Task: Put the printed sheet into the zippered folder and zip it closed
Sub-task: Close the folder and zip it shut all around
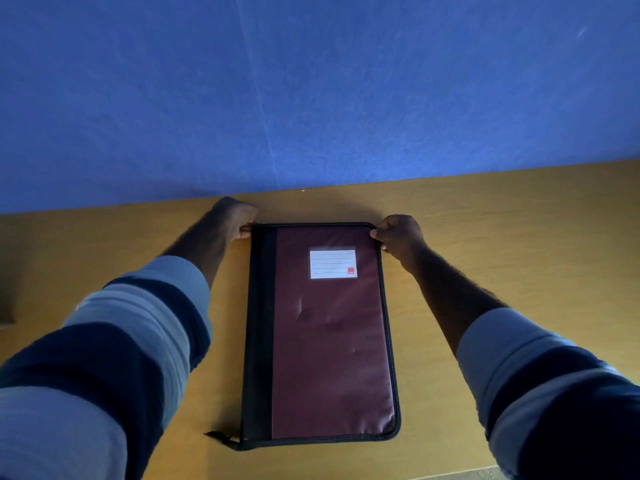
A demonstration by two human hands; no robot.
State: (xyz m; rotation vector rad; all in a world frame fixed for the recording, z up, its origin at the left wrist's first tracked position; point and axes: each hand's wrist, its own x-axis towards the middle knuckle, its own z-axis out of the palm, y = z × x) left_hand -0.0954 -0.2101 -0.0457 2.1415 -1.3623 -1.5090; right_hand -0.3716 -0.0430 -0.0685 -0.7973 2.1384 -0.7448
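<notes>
A maroon zippered folder (329, 341) with a black spine and black zip edging lies flat and closed on the wooden table (485, 254). A white lined label (332, 264) sits on its cover near the far end. My left hand (235, 218) pinches the folder's far left corner. At the far right corner my right hand (398, 237) pinches the zip edge; the zip puller itself is hidden by the fingers. A black zip tail (221, 438) sticks out at the near left corner. No printed sheet is in sight.
A blue wall (311, 81) rises straight behind the table's far edge, close to both hands. Bare wood lies left and right of the folder. A dark object (5, 306) shows at the left edge of the view.
</notes>
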